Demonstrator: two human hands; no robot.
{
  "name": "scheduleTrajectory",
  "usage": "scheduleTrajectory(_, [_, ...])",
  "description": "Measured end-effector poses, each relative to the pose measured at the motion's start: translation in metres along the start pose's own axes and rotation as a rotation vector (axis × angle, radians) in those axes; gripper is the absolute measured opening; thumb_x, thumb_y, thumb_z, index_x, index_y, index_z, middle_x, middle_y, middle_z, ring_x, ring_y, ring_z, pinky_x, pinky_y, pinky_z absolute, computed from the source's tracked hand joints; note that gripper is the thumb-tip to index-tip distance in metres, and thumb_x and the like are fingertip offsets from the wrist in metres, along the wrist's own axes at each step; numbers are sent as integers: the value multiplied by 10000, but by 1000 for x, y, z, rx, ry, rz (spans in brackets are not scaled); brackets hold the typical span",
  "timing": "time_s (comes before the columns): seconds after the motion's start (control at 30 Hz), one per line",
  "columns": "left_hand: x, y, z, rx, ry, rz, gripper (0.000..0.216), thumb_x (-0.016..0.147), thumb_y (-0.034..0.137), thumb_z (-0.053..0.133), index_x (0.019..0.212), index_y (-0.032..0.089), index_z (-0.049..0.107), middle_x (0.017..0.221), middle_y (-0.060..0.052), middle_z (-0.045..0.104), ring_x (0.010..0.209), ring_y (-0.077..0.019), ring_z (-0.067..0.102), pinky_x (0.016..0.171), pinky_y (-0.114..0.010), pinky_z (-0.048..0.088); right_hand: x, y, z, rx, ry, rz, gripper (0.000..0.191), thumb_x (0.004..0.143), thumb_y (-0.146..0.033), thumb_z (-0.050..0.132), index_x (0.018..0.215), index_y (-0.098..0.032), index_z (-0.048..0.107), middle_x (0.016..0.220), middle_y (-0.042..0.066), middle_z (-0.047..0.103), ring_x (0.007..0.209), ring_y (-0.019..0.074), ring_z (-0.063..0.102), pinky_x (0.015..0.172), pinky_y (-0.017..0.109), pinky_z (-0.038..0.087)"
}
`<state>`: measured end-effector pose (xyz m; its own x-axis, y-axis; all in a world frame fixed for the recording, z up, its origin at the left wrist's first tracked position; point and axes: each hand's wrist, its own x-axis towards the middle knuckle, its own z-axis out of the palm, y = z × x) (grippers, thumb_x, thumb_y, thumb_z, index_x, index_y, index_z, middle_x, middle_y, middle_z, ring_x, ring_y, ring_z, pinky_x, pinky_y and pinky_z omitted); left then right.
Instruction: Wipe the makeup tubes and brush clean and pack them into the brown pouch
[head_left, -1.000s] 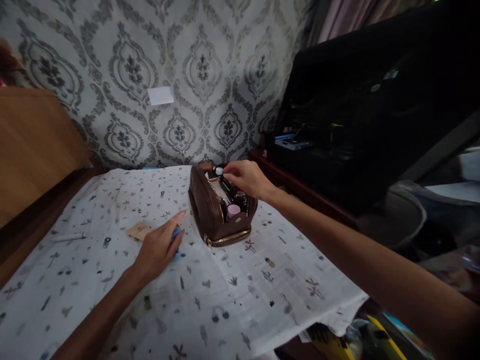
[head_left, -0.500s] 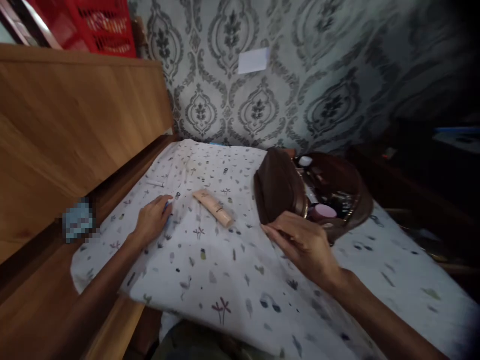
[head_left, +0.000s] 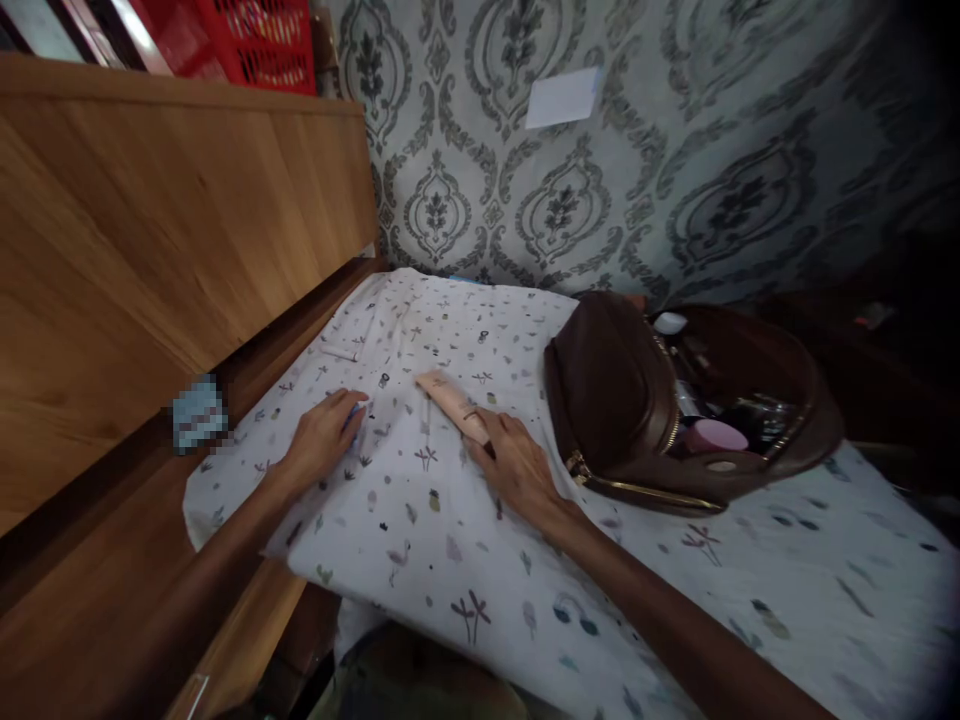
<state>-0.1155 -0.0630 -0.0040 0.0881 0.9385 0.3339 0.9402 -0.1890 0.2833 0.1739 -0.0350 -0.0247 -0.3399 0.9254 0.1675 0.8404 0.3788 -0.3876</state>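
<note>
So from the head cam, the right hand [head_left: 517, 470] is down on the cloth [head_left: 420, 580] with its fingers partly bent over the darker end of a beige tube [head_left: 450, 398]; can't tell if it actually has a grip on it or is just touching. The tube lies at a slant on the white printed cloth, between the two hands and left of the bag. Left hand [head_left: 319, 440] is half curled around a small blue item [head_left: 351, 420], mostly covered by the fingers so I can't say what it is. Over to the right there's a brown bag [head_left: 611, 390], unzipped, with a pink-topped container [head_left: 716, 436] and a white cap [head_left: 670, 322] showing inside. Thin white stick [head_left: 340, 353] lying further back on the cloth, near the wooden cabinet [head_left: 180, 220], and a red basket [head_left: 274, 45] up top. Pale paper [head_left: 564, 97] on the patterned wall [head_left: 562, 210] too
</note>
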Motion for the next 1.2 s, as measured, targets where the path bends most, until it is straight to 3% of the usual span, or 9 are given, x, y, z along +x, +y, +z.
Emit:
scheduleTrajectory(0.2, [66,-31,7,372,-126,-142,508,985,162,271,1450,161,475,1392,-171,578,1288,-320,512,922,-433,508,-11,8,5,32,34,-10,391,937,-247,498,1312,-173,579,1186,146,645,1110,307,598,867,399,527])
scheduleTrajectory(0.3, [94,-51,14,412,-180,-166,604,926,64,282,1518,127,381,1537,-196,452,1377,-351,428,948,-472,497,-17,9,8,94,87,-24,416,907,-225,530,1317,-173,575,1182,140,647,1126,310,589,935,430,524])
scheduleTrajectory(0.37, [105,-58,18,419,-210,-147,606,911,47,300,1499,139,412,1560,-184,434,1403,-351,404,981,-479,479,-19,11,10,158,125,-35,445,890,-232,554,1332,-188,558,1190,130,646,1137,306,589,970,442,520])
scheduleTrajectory(0.43, [112,-64,20,434,-254,-116,541,917,63,332,1415,174,514,1494,-157,524,1379,-326,439,1001,-451,465,-21,14,11,217,149,-25,472,884,-250,566,1352,-199,537,1181,124,646,1118,300,604,970,448,527])
scheduleTrajectory(0.57, [120,-70,20,484,-319,-60,373,946,122,366,1209,166,628,1279,-161,666,1276,-295,520,944,-394,479,-21,20,14,263,177,-34,435,889,-227,550,1324,-199,555,1179,124,648,1098,292,615,959,449,530])
scheduleTrajectory(0.73, [123,-73,16,546,-350,-40,371,973,200,389,1299,186,565,1253,-151,655,1199,-280,563,925,-383,493,-18,27,23,241,238,-87,361,914,-213,525,1266,-198,605,1133,114,660,1070,288,611,917,429,541])
scheduleTrajectory(0.97, [126,-63,9,607,-384,4,354,935,150,391,1190,147,636,1306,-190,607,1290,-335,510,932,-426,504,-13,44,26,188,390,-70,336,899,-187,530,1219,-192,631,1080,129,662,1033,306,602,926,481,533])
scheduleTrajectory(1.1, [118,-55,5,616,-389,-38,386,952,189,395,1303,104,532,1205,-215,680,1153,-345,622,876,-432,515,-12,50,27,180,424,-54,348,896,-190,523,1229,-201,622,1073,128,658,1020,303,604,911,477,539])
scheduleTrajectory(1.2, [109,-45,4,606,-396,-54,359,973,239,389,1280,131,540,1161,-191,711,1079,-330,668,872,-419,505,-12,49,29,151,429,-71,364,884,-180,517,1236,-175,611,1086,140,642,1030,308,588,933,488,531])
